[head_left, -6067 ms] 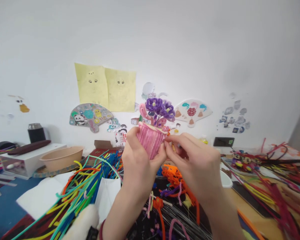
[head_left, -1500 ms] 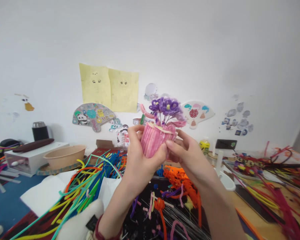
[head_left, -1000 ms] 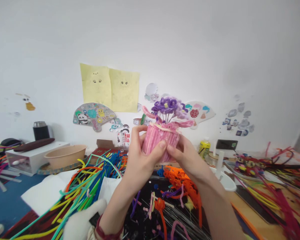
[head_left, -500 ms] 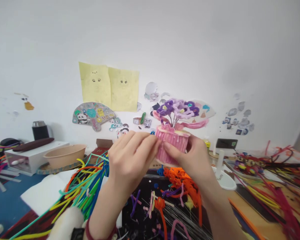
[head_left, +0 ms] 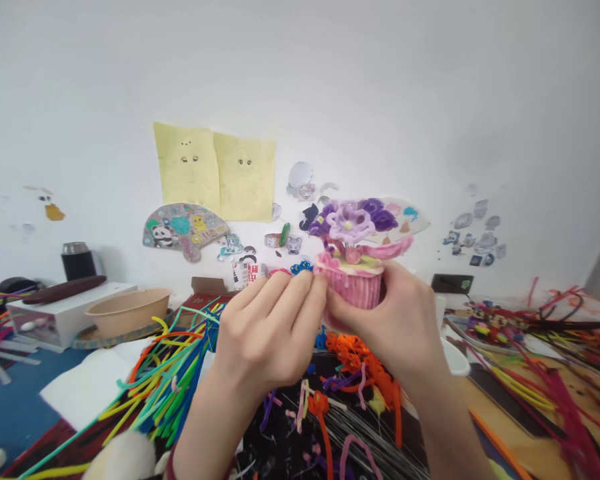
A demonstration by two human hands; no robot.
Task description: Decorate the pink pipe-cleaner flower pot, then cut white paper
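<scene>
A small pink flower pot (head_left: 356,287) made of fuzzy pipe cleaners is held up above the table, with purple and lilac flowers (head_left: 351,223) on top and a pink strand (head_left: 387,249) sticking out to the right. My right hand (head_left: 405,310) grips the pot from the right, thumb across its front. Against the pot's left side, my left hand (head_left: 273,327) is closed with fingertips pinched together; what lies between them is hidden.
Orange pipe-cleaner pieces (head_left: 355,353) and thin wires (head_left: 350,430) lie below my hands. A bundle of coloured pipe cleaners (head_left: 175,387) spreads at left, near a beige bowl (head_left: 129,312) and a white box (head_left: 65,310). More strands (head_left: 563,413) cover the right side.
The pot has tipped so its greenish-yellow top and the flowers lean more toward me. My left hand has shifted slightly right, staying against the pot's left side.
</scene>
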